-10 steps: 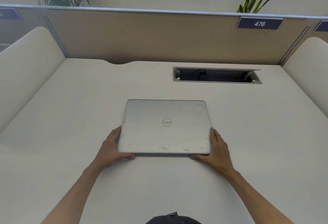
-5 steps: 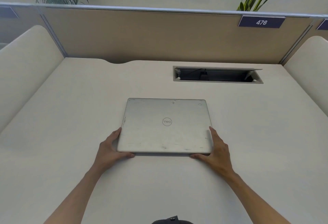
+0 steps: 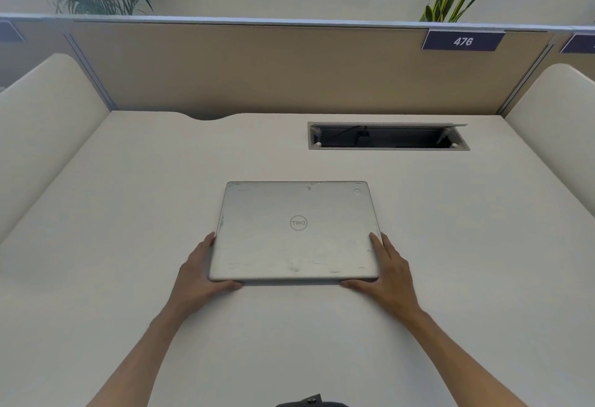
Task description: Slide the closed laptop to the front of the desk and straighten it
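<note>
A closed silver laptop [image 3: 296, 232] with a round logo lies flat on the white desk [image 3: 128, 213], near the middle, its edges roughly square to the desk. My left hand [image 3: 196, 273] grips its near left corner, thumb along the front edge and fingers up the left side. My right hand [image 3: 388, 273] holds the near right corner the same way, fingers along the right side.
An open cable slot [image 3: 388, 136] is cut into the desk behind the laptop to the right. A tan partition [image 3: 257, 68] with a "476" label [image 3: 463, 41] closes the back. Cream side panels [image 3: 42, 123] flank the desk on both sides.
The laptop and both hands have hardly shifted; the hands stay on the near corners.
</note>
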A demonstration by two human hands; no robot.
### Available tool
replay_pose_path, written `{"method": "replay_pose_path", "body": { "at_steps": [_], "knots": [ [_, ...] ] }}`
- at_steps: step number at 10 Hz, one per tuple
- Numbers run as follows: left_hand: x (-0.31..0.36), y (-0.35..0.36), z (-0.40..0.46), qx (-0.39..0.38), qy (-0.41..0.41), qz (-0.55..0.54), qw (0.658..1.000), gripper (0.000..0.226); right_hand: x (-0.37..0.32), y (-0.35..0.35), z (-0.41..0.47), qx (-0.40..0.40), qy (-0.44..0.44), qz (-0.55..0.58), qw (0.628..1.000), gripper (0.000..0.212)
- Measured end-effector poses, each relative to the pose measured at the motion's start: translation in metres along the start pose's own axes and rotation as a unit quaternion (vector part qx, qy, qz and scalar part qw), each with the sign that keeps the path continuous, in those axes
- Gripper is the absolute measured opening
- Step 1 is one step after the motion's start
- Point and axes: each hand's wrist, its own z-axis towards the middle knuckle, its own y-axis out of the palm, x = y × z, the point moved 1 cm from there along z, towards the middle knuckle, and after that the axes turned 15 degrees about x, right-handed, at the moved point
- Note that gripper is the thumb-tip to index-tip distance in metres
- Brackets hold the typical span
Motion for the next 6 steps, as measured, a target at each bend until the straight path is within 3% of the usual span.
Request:
{"method": "replay_pose_path", "body": {
  "at_steps": [4,5,6],
  "knots": [
    [0.015,0.004,0.000,-0.032,0.023,0.048,0.998,0.127,-0.011,-0.007,0.008,-0.057,0.027,0.000,0.998,0.131],
    [0.026,0.003,0.003,-0.043,0.032,0.065,0.996,0.134,-0.024,-0.015,0.018,-0.018,0.023,-0.005,1.000,0.117],
    [0.045,-0.003,0.024,0.014,0.039,0.065,0.997,0.126,-0.041,-0.029,0.045,0.050,0.000,-0.008,0.999,0.105]
  ]
}}
